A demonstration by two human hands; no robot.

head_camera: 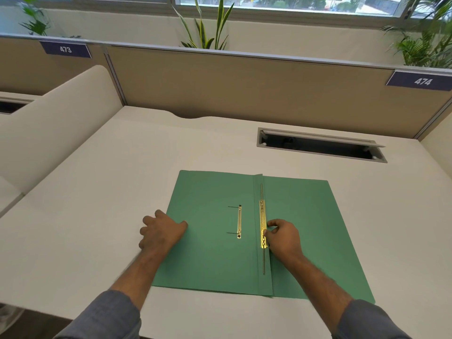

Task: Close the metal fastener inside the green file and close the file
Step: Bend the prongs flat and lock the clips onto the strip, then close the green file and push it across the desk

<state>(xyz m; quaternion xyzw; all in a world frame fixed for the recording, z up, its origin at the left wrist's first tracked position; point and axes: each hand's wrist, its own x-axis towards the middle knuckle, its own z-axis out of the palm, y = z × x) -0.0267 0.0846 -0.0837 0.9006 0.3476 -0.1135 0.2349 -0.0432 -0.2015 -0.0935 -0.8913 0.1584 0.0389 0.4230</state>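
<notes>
File: green file open flat on tabletop
Left hand: open palm steadies cover edge
Right hand: fingertips pinch metal fastener, likely to close it

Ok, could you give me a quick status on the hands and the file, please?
Left hand flat on green file edge. Right hand pinching metal fastener. File open. Nothing in the way.
</notes>
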